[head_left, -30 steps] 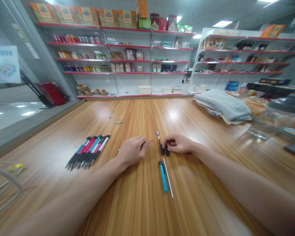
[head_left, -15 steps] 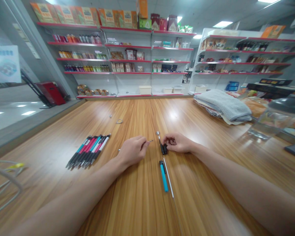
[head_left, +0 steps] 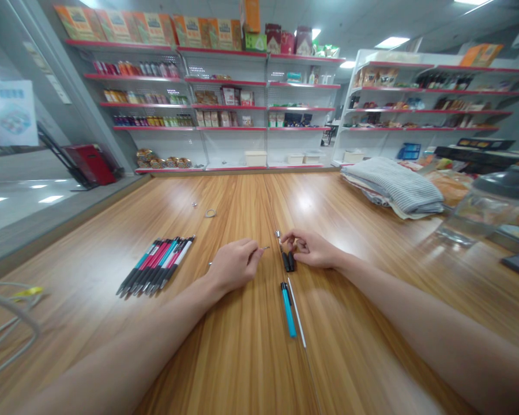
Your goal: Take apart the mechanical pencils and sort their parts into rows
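In the head view my left hand (head_left: 236,262) is closed in a pinch around a small, thin metal pen part (head_left: 266,248); its exact kind is too small to tell. My right hand (head_left: 313,249) hovers over the table to the right, fingers slightly apart and nothing visible in them. Close below its fingertips lie two black pen grips (head_left: 288,261), side by side. A small silver pen tip (head_left: 277,233) sits just beyond them. Nearer to me are a turquoise pen barrel (head_left: 288,314) with a black clip and a slim white refill (head_left: 297,314).
A row of assembled pens (head_left: 158,265) lies to the left. Further back are a small ring (head_left: 210,213) and a tiny metal bit (head_left: 194,204). At right stand folded striped cloth (head_left: 393,181) and a clear jar (head_left: 476,210). A cable (head_left: 26,323) loops at the left edge.
My right hand has come off the black grips and shifted slightly up, its fingers less curled. My left hand has stayed in place with the metal part.
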### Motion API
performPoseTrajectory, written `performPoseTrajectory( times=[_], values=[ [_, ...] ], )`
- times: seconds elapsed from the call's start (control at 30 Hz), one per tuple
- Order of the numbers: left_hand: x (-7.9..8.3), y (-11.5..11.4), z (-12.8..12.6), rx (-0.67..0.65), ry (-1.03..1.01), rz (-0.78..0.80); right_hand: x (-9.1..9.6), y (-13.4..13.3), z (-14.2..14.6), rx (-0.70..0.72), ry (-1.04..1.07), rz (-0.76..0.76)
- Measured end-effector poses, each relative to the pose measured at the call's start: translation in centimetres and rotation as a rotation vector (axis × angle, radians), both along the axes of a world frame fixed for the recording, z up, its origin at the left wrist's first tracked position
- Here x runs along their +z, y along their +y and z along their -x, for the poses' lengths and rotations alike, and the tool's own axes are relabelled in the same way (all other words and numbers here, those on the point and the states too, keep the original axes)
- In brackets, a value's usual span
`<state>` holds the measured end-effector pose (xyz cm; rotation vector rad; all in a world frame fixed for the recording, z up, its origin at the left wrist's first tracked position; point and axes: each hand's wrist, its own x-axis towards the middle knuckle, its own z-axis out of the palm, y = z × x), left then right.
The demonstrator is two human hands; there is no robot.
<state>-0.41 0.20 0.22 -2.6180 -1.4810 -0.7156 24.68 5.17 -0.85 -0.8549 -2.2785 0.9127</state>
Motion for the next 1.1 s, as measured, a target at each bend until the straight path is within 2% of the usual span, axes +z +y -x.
performPoseTrajectory(
  times=[0.4, 1.1],
  values=[
    [0.00, 0.07, 0.01, -0.002, -0.015, -0.005, 0.02, -0.10, 0.09, 0.043, -0.019, -0.045],
    [0.05, 0.02, 0.00, 0.002, -0.008, -0.004, 0.07, -0.25, 0.19, 0.044, -0.013, -0.025]
  ],
)
